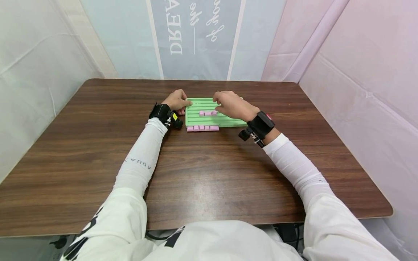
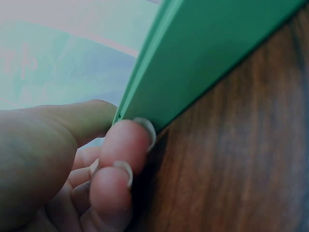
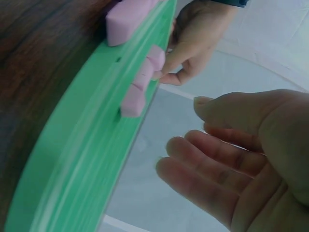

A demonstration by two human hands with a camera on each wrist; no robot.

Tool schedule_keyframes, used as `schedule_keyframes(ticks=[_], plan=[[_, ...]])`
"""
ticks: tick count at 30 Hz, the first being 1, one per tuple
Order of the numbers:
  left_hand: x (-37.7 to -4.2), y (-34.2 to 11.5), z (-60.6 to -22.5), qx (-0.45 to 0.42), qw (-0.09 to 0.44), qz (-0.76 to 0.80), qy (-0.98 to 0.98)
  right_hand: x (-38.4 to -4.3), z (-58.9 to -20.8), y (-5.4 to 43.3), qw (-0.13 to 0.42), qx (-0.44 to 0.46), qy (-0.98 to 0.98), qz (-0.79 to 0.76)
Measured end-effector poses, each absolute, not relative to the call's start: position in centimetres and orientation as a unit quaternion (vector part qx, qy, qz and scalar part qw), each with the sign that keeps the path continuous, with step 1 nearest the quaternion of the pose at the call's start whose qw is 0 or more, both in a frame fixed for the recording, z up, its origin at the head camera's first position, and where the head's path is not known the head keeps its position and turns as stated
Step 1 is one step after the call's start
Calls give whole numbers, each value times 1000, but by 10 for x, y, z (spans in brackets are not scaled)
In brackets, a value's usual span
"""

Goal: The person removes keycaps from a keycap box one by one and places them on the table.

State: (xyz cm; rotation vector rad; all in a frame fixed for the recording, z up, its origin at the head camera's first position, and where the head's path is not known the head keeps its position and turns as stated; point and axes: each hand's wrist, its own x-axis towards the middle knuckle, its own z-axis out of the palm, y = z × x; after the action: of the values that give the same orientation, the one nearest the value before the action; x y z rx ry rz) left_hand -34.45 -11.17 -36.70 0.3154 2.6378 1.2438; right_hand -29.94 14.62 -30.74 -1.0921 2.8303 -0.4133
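Note:
A green ridged board (image 1: 194,120) lies on the table. My left hand (image 1: 176,100) pinches its left end; in the left wrist view the thumb (image 2: 91,113) is at the top edge and the fingers (image 2: 124,142) are against the side. Three pink keycap-like blocks (image 1: 208,113) sit in a row on the board. Above the board's right part is my right hand (image 1: 236,106), its fingers (image 3: 203,179) relaxed and apart from the thumb, holding nothing. It covers some of the board in the head view.
Several more pink blocks (image 1: 201,128) line the board's front edge at the left, one wider than the others. The brown wooden table (image 1: 196,174) extends around the board. Pale sheets (image 1: 365,72) hang behind the table and at both sides.

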Motion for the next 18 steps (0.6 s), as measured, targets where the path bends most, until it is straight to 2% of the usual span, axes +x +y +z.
schedule_keyframes(ticks=[18], plan=[[-342, -109, -365, 108, 97, 410, 901, -313, -336, 144, 38, -366, 922, -121]])
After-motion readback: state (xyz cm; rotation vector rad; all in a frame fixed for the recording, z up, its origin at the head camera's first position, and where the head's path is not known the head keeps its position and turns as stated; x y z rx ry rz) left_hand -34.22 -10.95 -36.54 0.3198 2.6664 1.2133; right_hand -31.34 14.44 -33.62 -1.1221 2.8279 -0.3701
